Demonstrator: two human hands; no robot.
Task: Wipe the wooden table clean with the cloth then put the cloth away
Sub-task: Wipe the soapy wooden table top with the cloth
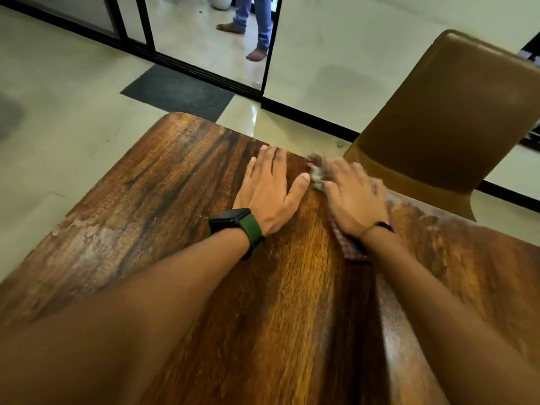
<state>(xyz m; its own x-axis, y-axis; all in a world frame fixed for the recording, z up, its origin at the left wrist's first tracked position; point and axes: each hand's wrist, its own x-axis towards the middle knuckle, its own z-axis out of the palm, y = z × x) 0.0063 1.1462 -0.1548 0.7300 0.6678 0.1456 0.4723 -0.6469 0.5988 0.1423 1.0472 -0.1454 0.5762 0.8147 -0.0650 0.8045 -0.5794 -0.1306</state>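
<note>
Two forearms reach over the wood surface (pixel 181 176). Wiping looks under way: the left hand (pixel 270 190) lies flat, fingers spread, while the right hand (pixel 355 197) presses the cloth (pixel 352 249) near the far edge, its grip blurred. Next, probably more strokes. Checked, crumpled cloth peeks out beneath. Chair (pixel 450 121) beyond.

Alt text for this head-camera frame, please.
Right hand presses a cloth on a wooden table near its far edge, blurred; left hand, watch on the wrist, lies flat beside it. A brown chair stands beyond.
</note>
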